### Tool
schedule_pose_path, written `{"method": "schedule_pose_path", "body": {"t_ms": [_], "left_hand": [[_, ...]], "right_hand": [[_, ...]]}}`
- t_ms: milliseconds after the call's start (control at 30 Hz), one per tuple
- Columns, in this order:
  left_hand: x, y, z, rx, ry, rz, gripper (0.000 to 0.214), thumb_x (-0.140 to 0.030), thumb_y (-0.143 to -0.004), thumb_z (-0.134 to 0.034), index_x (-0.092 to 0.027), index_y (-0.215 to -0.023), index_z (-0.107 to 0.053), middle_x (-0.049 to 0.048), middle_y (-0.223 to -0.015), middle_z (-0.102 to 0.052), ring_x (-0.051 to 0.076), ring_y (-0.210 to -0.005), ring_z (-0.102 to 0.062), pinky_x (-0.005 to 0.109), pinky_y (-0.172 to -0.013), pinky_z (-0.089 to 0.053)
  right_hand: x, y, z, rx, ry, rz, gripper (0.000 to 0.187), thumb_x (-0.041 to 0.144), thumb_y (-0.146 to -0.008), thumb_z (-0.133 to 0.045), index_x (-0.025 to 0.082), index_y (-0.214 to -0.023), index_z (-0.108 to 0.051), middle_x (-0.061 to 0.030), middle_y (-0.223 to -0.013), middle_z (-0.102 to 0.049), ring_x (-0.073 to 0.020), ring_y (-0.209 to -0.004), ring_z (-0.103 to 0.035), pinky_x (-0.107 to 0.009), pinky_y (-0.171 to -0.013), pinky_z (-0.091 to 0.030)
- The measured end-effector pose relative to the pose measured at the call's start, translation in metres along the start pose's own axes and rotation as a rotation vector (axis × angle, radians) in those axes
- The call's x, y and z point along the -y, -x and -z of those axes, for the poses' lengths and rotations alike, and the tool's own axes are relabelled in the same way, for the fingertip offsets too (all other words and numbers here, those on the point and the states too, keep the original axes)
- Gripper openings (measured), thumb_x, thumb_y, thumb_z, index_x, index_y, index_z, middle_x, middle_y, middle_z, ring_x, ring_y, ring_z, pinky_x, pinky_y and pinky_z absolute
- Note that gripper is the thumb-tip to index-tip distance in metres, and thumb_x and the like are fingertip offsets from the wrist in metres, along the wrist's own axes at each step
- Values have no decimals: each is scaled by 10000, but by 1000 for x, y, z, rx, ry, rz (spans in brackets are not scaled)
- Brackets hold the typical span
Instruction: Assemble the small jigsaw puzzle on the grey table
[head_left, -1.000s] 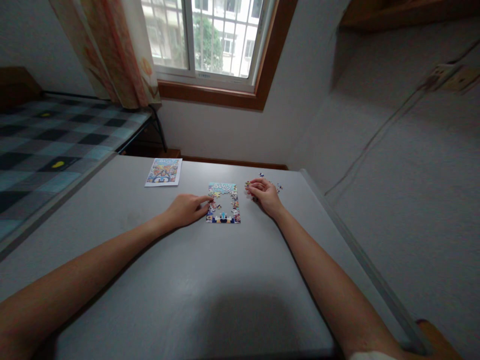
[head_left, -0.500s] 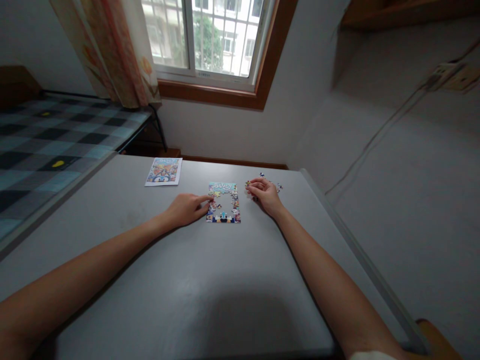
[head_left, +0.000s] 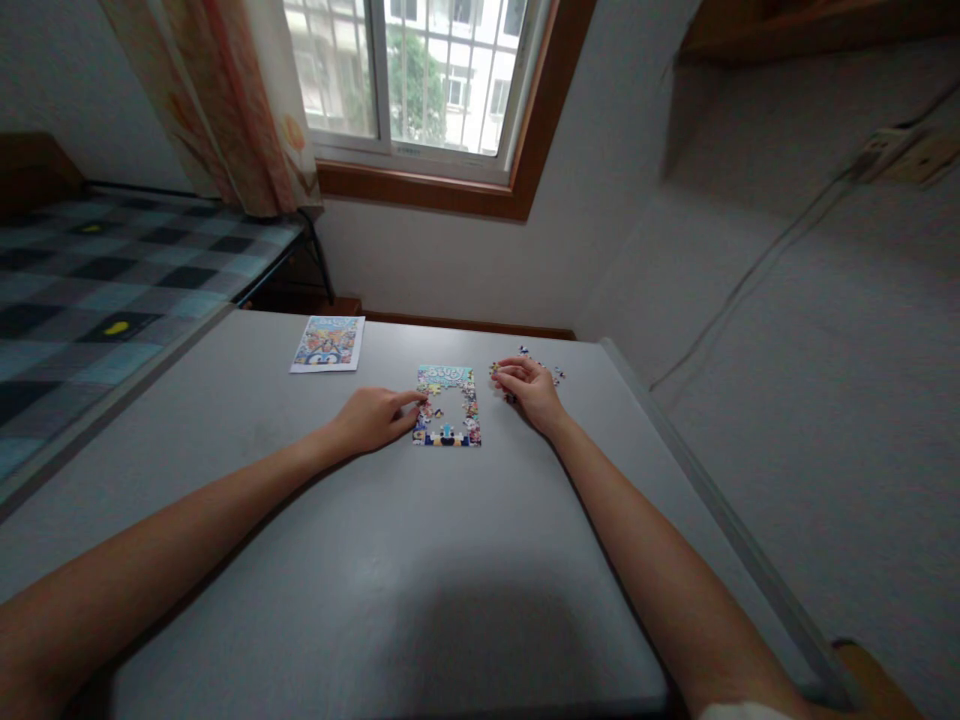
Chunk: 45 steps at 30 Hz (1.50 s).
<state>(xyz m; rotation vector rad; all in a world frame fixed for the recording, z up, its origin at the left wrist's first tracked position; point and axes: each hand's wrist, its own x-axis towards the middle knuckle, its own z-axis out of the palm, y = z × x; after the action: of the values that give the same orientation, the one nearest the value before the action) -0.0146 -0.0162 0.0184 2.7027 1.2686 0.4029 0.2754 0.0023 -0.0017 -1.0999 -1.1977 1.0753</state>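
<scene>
Head view shows the rectangular multicoloured cardboard jigsaw (head_left: 471, 408) on the smooth grey counter (head_left: 337, 560), border joined, centre largely unfilled, left hand (head_left: 371, 415) loosely open at its edge, right hand (head_left: 532, 393) narrowed by small multicoloured loose pieces (head_left: 559, 375), grip undeterminable.

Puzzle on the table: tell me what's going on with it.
A person's left hand touches the left edge of the jigsaw puzzle, whose border is joined around a largely unfilled middle. The right hand is among loose pieces to its right; whether it grips one is unclear. A printed sheet lies farther left.
</scene>
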Motion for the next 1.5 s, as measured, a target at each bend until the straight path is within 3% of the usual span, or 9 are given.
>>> {"method": "schedule_pose_path", "body": {"t_ms": [1500], "left_hand": [[3,-1,-4,-1,8,3,405,-436,-934,-429,-247,-1177,-692,34,-682,-711,173,-633,-644,242,-602,-392]], "right_hand": [[0,1,0,12,1,-2,383,413,-564,-839,210,-847,-679,-10,-730,-685,-143,-646,-613,-299,-644,-493]]}}
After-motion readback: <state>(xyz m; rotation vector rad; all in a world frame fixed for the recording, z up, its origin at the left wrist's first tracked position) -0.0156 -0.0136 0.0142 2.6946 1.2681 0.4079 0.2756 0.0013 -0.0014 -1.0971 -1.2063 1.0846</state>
